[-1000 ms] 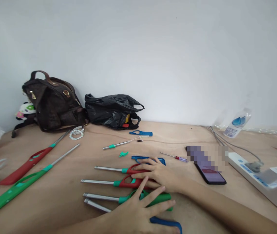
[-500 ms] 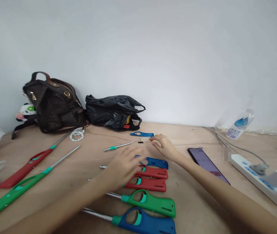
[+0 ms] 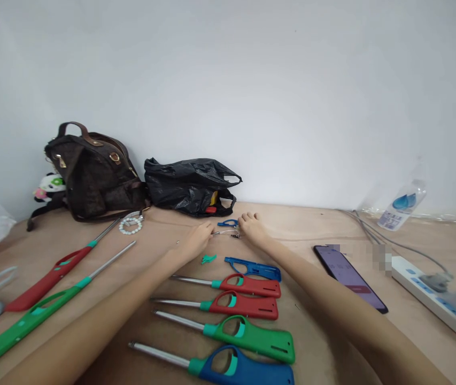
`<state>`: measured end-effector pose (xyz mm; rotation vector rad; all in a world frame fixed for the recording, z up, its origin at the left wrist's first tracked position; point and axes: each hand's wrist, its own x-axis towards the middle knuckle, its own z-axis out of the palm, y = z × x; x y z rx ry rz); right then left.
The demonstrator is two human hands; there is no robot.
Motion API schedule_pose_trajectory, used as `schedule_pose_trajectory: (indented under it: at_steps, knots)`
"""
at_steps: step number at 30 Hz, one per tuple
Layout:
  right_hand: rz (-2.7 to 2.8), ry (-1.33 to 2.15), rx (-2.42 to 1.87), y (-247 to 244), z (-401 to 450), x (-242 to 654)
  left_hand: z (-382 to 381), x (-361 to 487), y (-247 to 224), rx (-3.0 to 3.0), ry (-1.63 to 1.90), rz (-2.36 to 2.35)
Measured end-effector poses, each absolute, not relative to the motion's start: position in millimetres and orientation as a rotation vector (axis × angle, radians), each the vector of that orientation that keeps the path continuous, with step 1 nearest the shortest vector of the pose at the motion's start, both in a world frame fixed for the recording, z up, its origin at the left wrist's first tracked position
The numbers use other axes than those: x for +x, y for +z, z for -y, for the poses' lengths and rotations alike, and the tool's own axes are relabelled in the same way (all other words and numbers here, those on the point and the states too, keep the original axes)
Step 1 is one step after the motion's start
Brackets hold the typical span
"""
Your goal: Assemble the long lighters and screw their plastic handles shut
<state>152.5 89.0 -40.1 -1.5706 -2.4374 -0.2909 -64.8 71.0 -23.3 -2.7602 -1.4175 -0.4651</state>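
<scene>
My left hand (image 3: 198, 239) is closed around a thin metal lighter tube (image 3: 215, 233), most of it hidden under the palm. A thin pale wire (image 3: 225, 231) runs from the tube toward a small dark part (image 3: 235, 236) beside my right hand. My right hand (image 3: 253, 229) has its fingers curled down at the right end of a blue handle half (image 3: 228, 223); what they pinch is hidden. Nearer me lie a small teal trigger (image 3: 208, 259) and another blue handle half (image 3: 254, 268).
Several lighters lie in a column: two red (image 3: 252, 286), one green (image 3: 254, 337), one blue (image 3: 247, 369). Long red (image 3: 47, 283) and green (image 3: 27, 323) lighters lie left. Behind are a backpack (image 3: 95, 176) and black bag (image 3: 183, 184). A phone (image 3: 350, 278) and power strip (image 3: 432, 289) lie right.
My left hand has moved away from me and slightly left, from above the lighters onto the metal tube. My right hand has shifted slightly left. The teal trigger and the lighters' tubes are uncovered.
</scene>
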Motion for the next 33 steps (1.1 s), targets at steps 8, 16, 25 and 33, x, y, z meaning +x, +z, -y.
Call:
schedule_pose_trajectory:
  at_steps: [8, 16, 25, 33]
  knots:
    - [2.250, -0.197, -1.543, -4, -43, 187, -44, -50, 0, -2.957, -0.890, 1.181]
    - [2.037, 0.428, -1.321, -30, 23, 217, -13, -45, -2, -3.185, -0.948, 1.168]
    - [2.115, 0.319, -1.355, -49, 37, 211, -27, -52, -24, -3.182, -0.780, 1.174]
    - [2.090, 0.319, -1.379, -53, 39, 208, -36, -57, -32, -3.160, -0.688, 1.169]
